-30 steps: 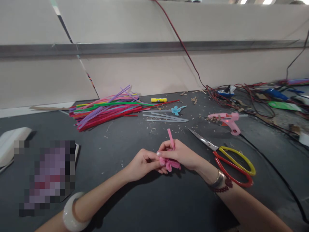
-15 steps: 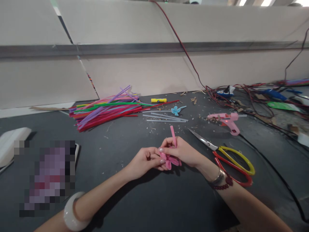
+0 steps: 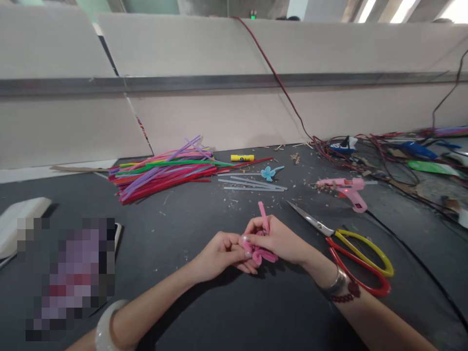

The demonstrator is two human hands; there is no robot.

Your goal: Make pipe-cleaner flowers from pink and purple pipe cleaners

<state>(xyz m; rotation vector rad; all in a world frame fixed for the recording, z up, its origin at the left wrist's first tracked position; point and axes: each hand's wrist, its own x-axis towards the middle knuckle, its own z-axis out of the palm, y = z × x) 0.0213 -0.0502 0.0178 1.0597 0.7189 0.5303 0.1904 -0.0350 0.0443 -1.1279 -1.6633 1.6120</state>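
A pink pipe-cleaner flower is held just above the dark tabletop, the left hand in a tight grip on its petals, the right hand pinching its upright stem. Red-and-yellow-handled scissors lie near right, a pink glue gun beyond.

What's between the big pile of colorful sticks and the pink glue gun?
The head view shows a blue flower and grey strips between the colorful pile and the glue gun.
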